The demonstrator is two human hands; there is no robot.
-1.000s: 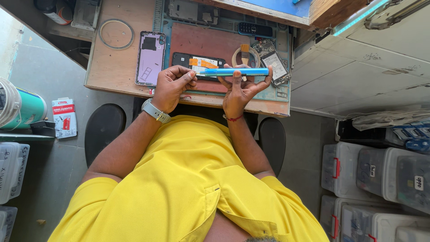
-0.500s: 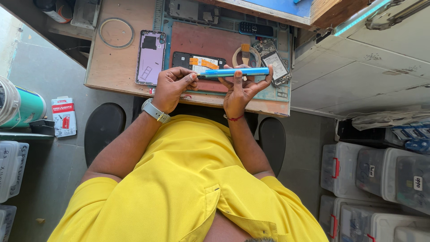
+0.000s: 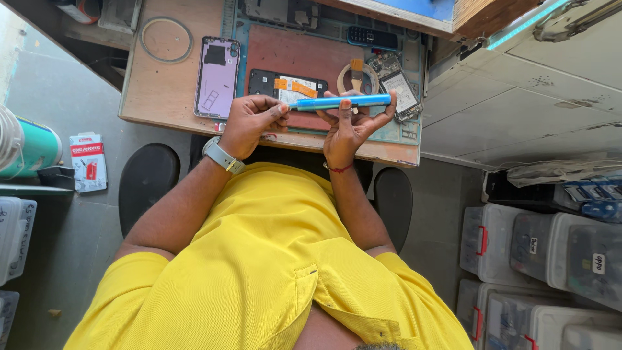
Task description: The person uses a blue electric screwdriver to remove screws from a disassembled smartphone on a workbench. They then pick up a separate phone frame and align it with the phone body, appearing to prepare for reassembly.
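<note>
item: blue pen-shaped tool (image 3: 343, 102), lying level across the upper middle of the frame, just above the near edge of my wooden desk (image 3: 162, 97). my left hand (image 3: 249, 120) is curled, its fingertips pinching the tool's narrow tip end. my right hand (image 3: 350, 126) has fingers spread upward, the tool resting across them, thumb and fingertips closed about its thicker end.

under the tool: an opened phone (image 3: 285, 86), dark inside with orange strips, on a reddish work mat (image 3: 291, 55).

left of it: a lilac phone back cover (image 3: 218, 76), lying flat, near my left hand but apart from it.

further left: a thin ring (image 3: 166, 39) on the bare desk.

behind my right hand: a roll of tape (image 3: 353, 74) and a small circuit board with a screen part (image 3: 398, 87).

upper edge of mat: a dark keypad phone (image 3: 372, 37).

on me: a grey wristwatch (image 3: 222, 155) on the left wrist, a red thread (image 3: 340, 169) on the right wrist, a yellow shirt (image 3: 259, 259).

lower right of frame: stacked clear storage boxes (image 3: 538, 253).

left edge: a teal cylinder (image 3: 32, 146) and a small red-and-white packet (image 3: 87, 162).
</note>
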